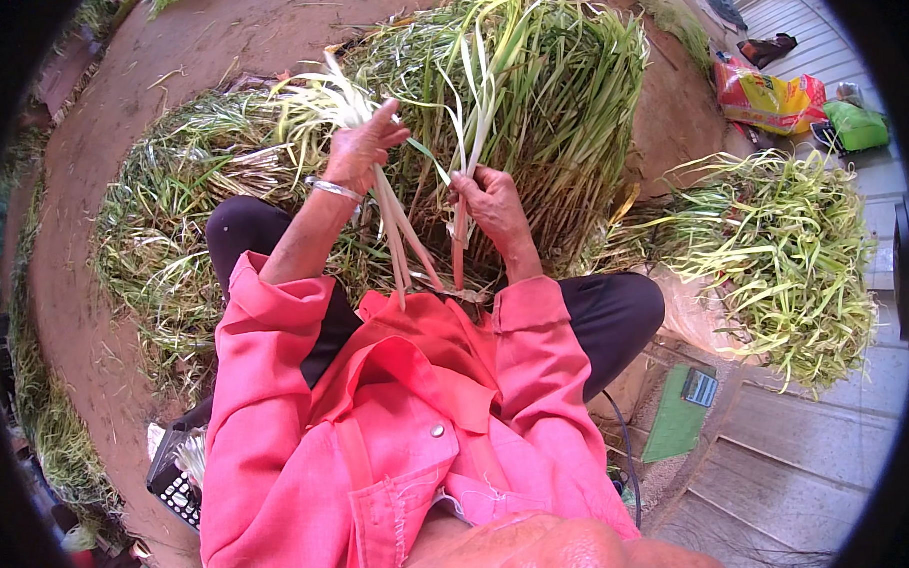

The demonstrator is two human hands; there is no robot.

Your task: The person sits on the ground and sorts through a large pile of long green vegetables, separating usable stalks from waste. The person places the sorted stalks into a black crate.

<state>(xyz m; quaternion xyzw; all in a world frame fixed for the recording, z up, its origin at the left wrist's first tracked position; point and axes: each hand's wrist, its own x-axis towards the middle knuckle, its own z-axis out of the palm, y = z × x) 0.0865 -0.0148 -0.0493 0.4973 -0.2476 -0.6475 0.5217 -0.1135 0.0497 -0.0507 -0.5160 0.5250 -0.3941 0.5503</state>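
Note:
My left hand (pixel 360 152), with a metal bangle at its wrist, is closed round a bunch of pale leafy stalks (pixel 391 218); its index finger points up. White and yellow-green leaves fan out above it, and long bare stalk ends hang below. In my right hand (pixel 489 204) is a smaller group of stalks (pixel 481 129), pinched between thumb and fingers, with its leaves upward and its reddish-white lower part towards my lap. The two hands are apart. Behind them stands a big heap of green leafy stalks (pixel 561 107).
Cut greens (pixel 151 197) lie spread to the left on brown ground. A pile of yellow-green leaves (pixel 784 272) sits at the right. Further out are a red and yellow plastic bag (pixel 767 96) and a green bag (pixel 856 125). A black crate (pixel 178 493) stands at the lower left.

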